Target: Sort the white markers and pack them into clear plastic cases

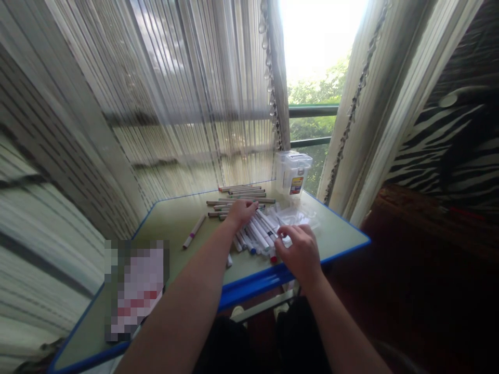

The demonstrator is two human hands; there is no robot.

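My left hand [240, 213] reaches over a pile of white markers [255, 234], its fingers closed at the far end of a marker. A white marker with a dark band [270, 233] slants from there toward my right hand [301, 249]. The thumb and bent fingers of my right hand are pinched at the right side of the pile, at a marker's end; the fingers partly hide what they grip. Caps with blue and red ends face me at the near side. Clear plastic wrapping [306, 215] lies beside the pile.
Several beige-looking markers [245, 190] lie across the back of the pale, blue-edged table [343, 228]. A single marker with a purple band [194, 232] lies left. At the back right stands a clear plastic box [293, 174]. A blurred-out item [138, 285] lies front left. Curtains [202, 104] hang behind.
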